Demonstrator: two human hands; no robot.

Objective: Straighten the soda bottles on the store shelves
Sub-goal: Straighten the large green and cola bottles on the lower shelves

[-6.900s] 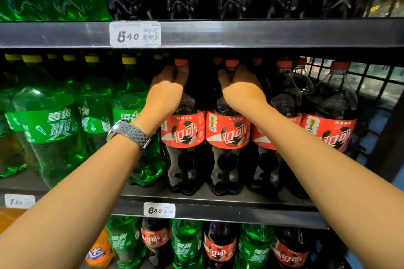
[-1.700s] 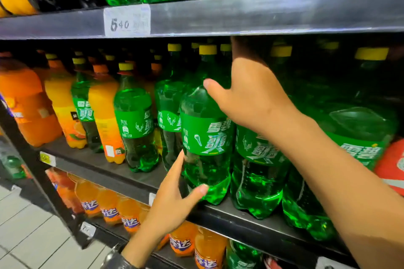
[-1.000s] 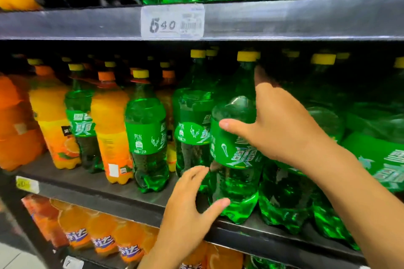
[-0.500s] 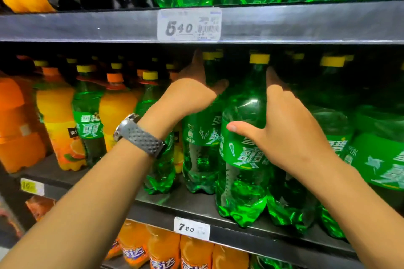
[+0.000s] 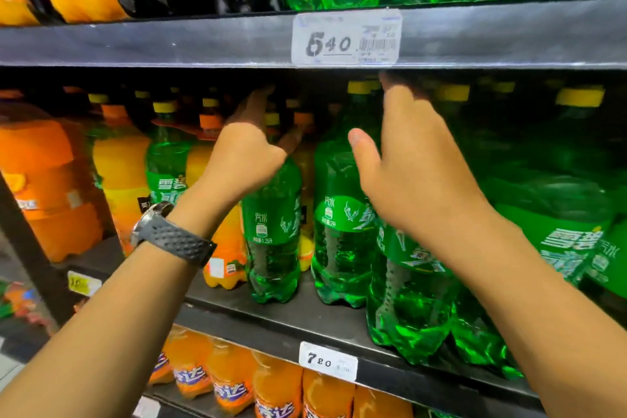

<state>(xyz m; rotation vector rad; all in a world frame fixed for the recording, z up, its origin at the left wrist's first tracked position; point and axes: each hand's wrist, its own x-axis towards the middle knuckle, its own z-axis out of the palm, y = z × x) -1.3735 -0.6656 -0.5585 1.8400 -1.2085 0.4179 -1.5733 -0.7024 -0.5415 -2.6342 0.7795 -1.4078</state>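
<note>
At the far left of the middle shelf [image 5: 325,322] you have orange bottles [image 5: 51,187] standing upright. Among them is a green bottle [image 5: 166,166] whose logo faces you.

Your left wrist carries a dark wristwatch [image 5: 169,237]. Your left grip [image 5: 244,159] holds the small green bottle [image 5: 271,241] by the neck, with the fingers [image 5: 256,105] to the left of it and the thumb to the right. A yellow cap shows between them, though this part is blurred. The bottle stands on its base near the shelf's front, long axis vertical and cap up. Its label turns the small-print panel toward you, and the logo faces off to the right.

Just beside it, across a narrow gap, the taller green bottle [image 5: 339,231] also stands upright with its cap up and its label turned the same way.

Your right grip [image 5: 414,180] lies over the upper part of the front green bottle [image 5: 407,288], which stands upright by the shelf's front edge. The thumb is spread wide to the left, in front of the taller bottle's shoulder. The fingers run up into the shadow under the upper shelf [image 5: 169,44], and you cannot tell whether they close round a neck.

Further right, large green bottles [image 5: 559,220] stand upright with their logos toward you. A price tag [image 5: 327,361] on the middle shelf's lip reads 7.20.
</note>
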